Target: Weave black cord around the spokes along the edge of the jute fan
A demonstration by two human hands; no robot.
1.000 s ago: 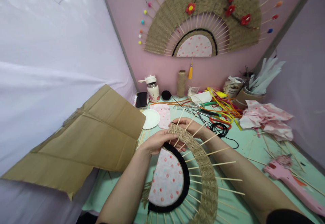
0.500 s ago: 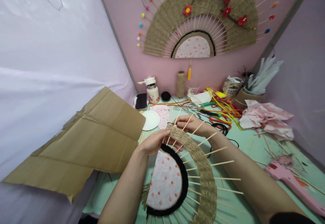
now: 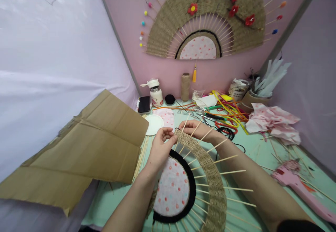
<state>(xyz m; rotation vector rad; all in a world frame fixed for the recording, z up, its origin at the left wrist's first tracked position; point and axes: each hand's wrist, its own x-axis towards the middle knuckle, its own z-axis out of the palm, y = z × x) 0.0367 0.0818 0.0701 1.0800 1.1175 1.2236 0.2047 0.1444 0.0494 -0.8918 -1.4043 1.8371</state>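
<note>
A half-round fan frame stands tilted on its side, with a dotted fabric centre [image 3: 173, 188], a black cord rim [image 3: 192, 186], thin wooden sticks and a woven straw band [image 3: 210, 167]. My left hand [image 3: 164, 144] pinches at the upper end of the band, thumb and fingertips close together. My right hand [image 3: 195, 128] is behind the sticks at that same end, its fingers bent around the band's edge next to a bit of black cord. Loose black cord [image 3: 226, 133] lies beside my right forearm.
Cardboard [image 3: 105, 144] leans on the left. Behind are a bottle [image 3: 156, 96], a twine roll [image 3: 185, 87], scissors and coloured strips [image 3: 231, 107]. A pink glue gun [image 3: 296, 183] and crumpled fabric [image 3: 274, 123] lie right. A finished fan [image 3: 168, 25] hangs on the wall.
My left hand has moved from under the band to its end, fingers now raised and pinching. My right fingers have drawn back from beneath the sticks. The view has shifted slightly.
</note>
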